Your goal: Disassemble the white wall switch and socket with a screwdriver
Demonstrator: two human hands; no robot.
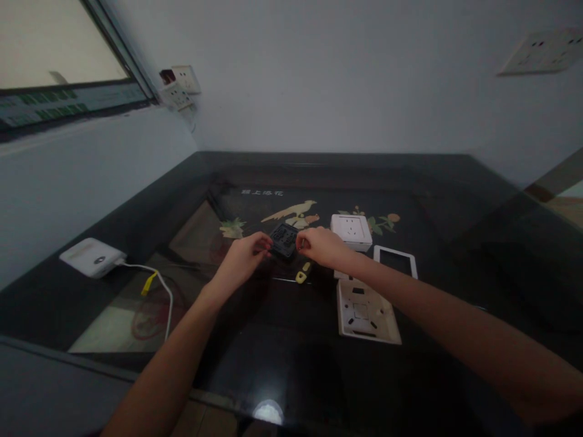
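Between my two hands is a black square socket module (284,239) with slots and recesses on its upper face. My left hand (248,254) closes its thumb and fingers at the left edge of this module. At its right edge my right hand (319,244) has its fingers curled in a pinch; the fingertips partly hide what they grip. Just below the module lies a small yellow piece (301,277) with a hole, beside another yellow bit. A white wall socket (351,229) in its box sits right of my right hand.
A white open mounting box (367,312) and a white rectangular frame (395,252) lie under and beside my right forearm. At left, a white device (91,257) has a white cable (169,291) with a yellow tag. Wall sockets (180,91) hang by the window.
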